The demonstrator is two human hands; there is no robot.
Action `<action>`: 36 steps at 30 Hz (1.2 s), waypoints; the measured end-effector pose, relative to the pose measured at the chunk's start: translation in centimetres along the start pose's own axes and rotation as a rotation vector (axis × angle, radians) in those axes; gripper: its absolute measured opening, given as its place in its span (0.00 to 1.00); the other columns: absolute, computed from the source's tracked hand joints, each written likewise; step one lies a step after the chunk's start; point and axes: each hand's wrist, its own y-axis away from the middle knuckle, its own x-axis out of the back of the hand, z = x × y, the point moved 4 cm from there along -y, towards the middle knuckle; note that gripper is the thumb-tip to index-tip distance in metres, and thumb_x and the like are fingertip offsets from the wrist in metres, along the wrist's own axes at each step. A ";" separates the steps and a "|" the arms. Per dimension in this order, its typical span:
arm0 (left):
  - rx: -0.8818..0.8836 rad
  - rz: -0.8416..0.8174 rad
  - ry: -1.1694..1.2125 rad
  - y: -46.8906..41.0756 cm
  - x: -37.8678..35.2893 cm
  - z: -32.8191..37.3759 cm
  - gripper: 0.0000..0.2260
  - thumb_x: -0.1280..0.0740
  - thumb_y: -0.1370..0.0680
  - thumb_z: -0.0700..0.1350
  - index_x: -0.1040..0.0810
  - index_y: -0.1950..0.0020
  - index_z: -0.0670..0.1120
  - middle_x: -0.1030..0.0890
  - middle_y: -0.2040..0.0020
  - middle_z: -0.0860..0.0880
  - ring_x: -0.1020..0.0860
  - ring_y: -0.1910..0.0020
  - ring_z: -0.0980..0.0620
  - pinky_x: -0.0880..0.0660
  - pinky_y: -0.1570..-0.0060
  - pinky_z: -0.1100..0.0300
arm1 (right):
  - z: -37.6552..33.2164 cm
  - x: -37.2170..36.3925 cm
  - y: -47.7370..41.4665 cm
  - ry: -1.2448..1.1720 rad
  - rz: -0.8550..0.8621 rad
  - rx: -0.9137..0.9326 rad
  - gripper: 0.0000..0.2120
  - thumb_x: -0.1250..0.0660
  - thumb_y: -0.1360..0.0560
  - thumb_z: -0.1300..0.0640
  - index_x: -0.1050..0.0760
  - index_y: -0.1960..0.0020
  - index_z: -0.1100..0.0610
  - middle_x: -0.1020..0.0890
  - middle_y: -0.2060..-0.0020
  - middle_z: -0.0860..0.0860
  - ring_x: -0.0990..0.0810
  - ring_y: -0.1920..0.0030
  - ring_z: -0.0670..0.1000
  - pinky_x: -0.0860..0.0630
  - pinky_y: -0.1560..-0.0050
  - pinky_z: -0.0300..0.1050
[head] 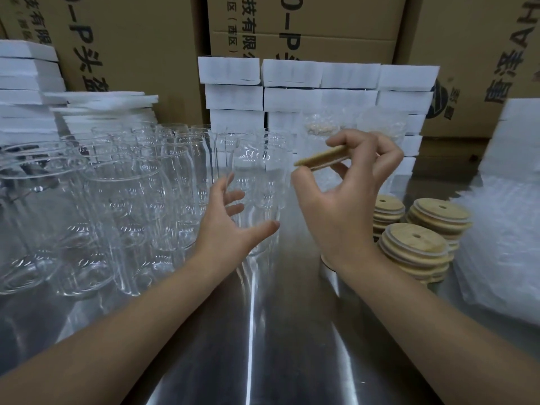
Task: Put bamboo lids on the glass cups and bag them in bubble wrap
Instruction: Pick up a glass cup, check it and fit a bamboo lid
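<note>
Empty glass cup (258, 182), lid (321, 159) above

Right hand (344, 197) pinching a bamboo lid (321, 159) by its edges, up above a clear glass cup (258, 182). Left hand (230, 226) spread wide around that cup. More glass cups (102, 200) crowded left, lid stacks (418, 249) right, on a shiny metal table (263, 346).

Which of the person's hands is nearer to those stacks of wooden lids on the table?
The right hand. It is raised just left of the lid stacks, pinching one bamboo lid. The left hand is farther left, open around a glass cup.
</note>
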 end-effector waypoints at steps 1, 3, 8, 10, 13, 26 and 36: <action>-0.009 -0.012 -0.014 0.1 -0.1 0.1 0.45 0.19 0.37 0.48 0.42 0.29 0.62 0.27 0.40 0.60 0.26 0.40 0.58 0.32 0.49 0.68 | 0.1 0.0 0.0 -0.020 0.001 0.008 0.17 0.28 0.34 0.63 0.33 0.51 0.56 0.39 0.47 0.50 0.32 0.46 0.43 0.27 0.42 0.40; -0.032 -0.035 -0.048 0.2 -0.2 0.2 0.46 0.19 0.37 0.48 0.42 0.27 0.60 0.27 0.38 0.57 0.27 0.39 0.57 0.33 0.50 0.72 | 0.3 0.0 0.0 -0.041 -0.023 -0.006 0.16 0.28 0.33 0.59 0.34 0.53 0.54 0.37 0.47 0.51 0.32 0.43 0.43 0.27 0.40 0.43; -0.119 -0.076 -0.138 0.4 -0.5 0.7 0.46 0.18 0.39 0.47 0.42 0.31 0.65 0.27 0.38 0.58 0.27 0.40 0.62 0.33 0.49 0.74 | 1.1 -0.3 0.1 -0.164 -0.106 -0.143 0.12 0.31 0.30 0.52 0.36 0.56 0.45 0.31 0.43 0.47 0.32 0.34 0.43 0.32 0.32 0.51; -0.146 -0.104 -0.162 0.5 -0.7 0.9 0.47 0.17 0.39 0.48 0.42 0.30 0.65 0.27 0.38 0.60 0.27 0.39 0.64 0.34 0.48 0.75 | 1.4 -0.6 0.0 -0.206 -0.144 -0.178 0.11 0.32 0.29 0.52 0.35 0.55 0.44 0.30 0.44 0.46 0.29 0.33 0.50 0.32 0.33 0.55; -0.169 -0.134 -0.191 0.8 -1.0 1.2 0.47 0.21 0.42 0.55 0.42 0.29 0.67 0.27 0.37 0.61 0.28 0.39 0.66 0.34 0.46 0.74 | 1.5 -0.8 0.2 -0.196 -0.184 -0.147 0.09 0.34 0.28 0.53 0.30 0.51 0.42 0.29 0.46 0.45 0.25 0.41 0.46 0.28 0.37 0.48; -0.167 -0.170 -0.215 0.8 -1.0 0.4 0.47 0.18 0.39 0.50 0.44 0.31 0.70 0.29 0.39 0.66 0.29 0.39 0.67 0.34 0.46 0.72 | 3.2 -1.2 0.2 -0.195 -0.255 -0.217 0.10 0.34 0.27 0.50 0.23 0.47 0.39 0.25 0.44 0.45 0.23 0.44 0.39 0.27 0.41 0.35; -0.155 -0.179 -0.222 0.8 -1.1 0.3 0.46 0.18 0.38 0.48 0.44 0.33 0.68 0.28 0.38 0.63 0.29 0.38 0.67 0.35 0.47 0.77 | 3.2 -1.1 0.4 -0.195 -0.239 -0.190 0.10 0.35 0.25 0.51 0.23 0.45 0.43 0.22 0.46 0.44 0.23 0.46 0.35 0.28 0.46 0.29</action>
